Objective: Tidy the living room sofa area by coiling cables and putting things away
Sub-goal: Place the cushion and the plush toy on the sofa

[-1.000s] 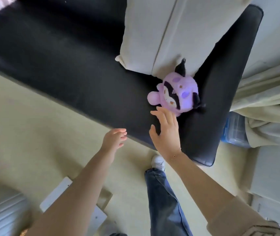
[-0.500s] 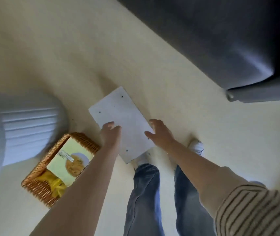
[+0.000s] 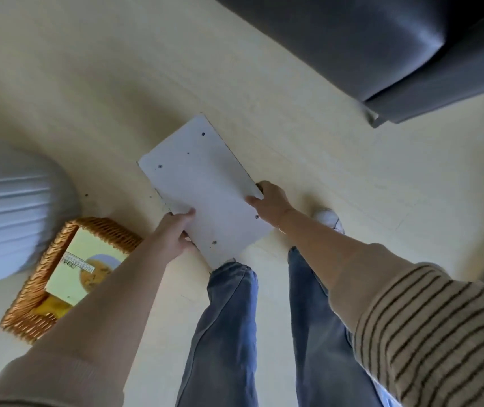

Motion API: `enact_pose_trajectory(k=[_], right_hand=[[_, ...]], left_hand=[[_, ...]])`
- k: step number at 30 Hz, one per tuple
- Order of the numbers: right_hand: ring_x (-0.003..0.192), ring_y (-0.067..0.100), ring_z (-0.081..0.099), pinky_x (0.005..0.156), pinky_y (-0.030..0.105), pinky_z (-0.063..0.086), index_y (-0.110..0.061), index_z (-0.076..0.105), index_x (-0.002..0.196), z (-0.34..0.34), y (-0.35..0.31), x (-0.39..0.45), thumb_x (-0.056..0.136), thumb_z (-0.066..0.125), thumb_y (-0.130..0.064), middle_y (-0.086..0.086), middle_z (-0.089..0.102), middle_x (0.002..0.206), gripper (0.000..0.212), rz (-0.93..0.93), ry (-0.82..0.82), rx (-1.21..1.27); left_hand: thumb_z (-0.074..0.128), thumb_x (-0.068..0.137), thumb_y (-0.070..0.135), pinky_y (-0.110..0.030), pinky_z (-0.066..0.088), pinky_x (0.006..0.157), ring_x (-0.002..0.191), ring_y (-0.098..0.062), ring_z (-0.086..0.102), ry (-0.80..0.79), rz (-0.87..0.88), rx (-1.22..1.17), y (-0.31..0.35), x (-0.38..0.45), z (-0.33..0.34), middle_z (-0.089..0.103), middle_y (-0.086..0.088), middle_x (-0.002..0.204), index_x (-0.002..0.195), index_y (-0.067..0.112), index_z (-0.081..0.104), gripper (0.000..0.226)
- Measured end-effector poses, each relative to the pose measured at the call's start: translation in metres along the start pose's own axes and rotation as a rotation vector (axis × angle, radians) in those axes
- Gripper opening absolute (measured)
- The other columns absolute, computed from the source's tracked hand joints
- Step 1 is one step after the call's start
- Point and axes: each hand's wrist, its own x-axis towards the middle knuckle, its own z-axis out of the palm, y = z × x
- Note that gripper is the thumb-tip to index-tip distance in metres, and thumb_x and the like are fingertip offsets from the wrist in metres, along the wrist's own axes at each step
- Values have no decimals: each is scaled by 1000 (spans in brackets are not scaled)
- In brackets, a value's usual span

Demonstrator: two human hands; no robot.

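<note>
White board point(image 3: 202, 186), mid-frame above the floor, long axis running upper left to lower right. Left hand point(image 3: 173, 230) grips its near-left edge, right hand point(image 3: 270, 201) its right edge; both equally near. Basket point(image 3: 26, 306) lower left.

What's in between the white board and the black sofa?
Nothing but bare pale floor. In the head view, the white board, held by both hands, and the black sofa have only that empty stretch of floor between them.
</note>
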Motion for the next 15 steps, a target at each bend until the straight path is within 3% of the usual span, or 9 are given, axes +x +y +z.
enact_pose_trajectory(k=[2, 5, 9, 12, 15], right_hand=[[86, 39, 68, 80, 48, 56, -2, 54, 118, -36, 28, -14, 95, 58, -20, 19, 63, 108, 30, 44, 32, 34], [85, 37, 67, 82, 49, 55, -2, 54, 120, -85, 72, -33, 95, 58, -20, 18, 62, 109, 30, 110, 99, 84], [77, 28, 60, 80, 46, 56, -1, 53, 122, -155, 142, -53, 95, 56, -18, 16, 62, 106, 32, 212, 176, 145], [73, 26, 59, 70, 39, 56, -1, 51, 124, -202, 198, -64, 96, 55, -18, 12, 59, 100, 33, 284, 227, 187], [71, 27, 60, 54, 28, 46, -2, 52, 123, -252, 258, -76, 96, 54, -17, 15, 61, 103, 31, 357, 278, 267]], left_hand=[[60, 97, 21, -54, 57, 76, 111, -33, 59, -49, -19, 56, -5, -8, 45, 60, -13, 126, 131, 7, 51, 37], [61, 97, 19, -60, 51, 90, 121, -36, 55, -80, -25, 163, -14, -15, 115, 61, -15, 128, 129, 5, 52, 37], [55, 100, 18, -54, 55, 70, 111, -36, 60, -157, -43, 298, -28, -21, 208, 60, -18, 123, 126, 5, 46, 30], [49, 103, 18, -58, 52, 82, 91, -33, 65, -259, -97, 385, -34, -30, 276, 64, -14, 104, 107, 12, 47, 8], [49, 103, 19, -54, 53, 82, 88, -31, 66, -290, -95, 500, -46, -37, 356, 64, -12, 103, 111, 11, 47, 11]])
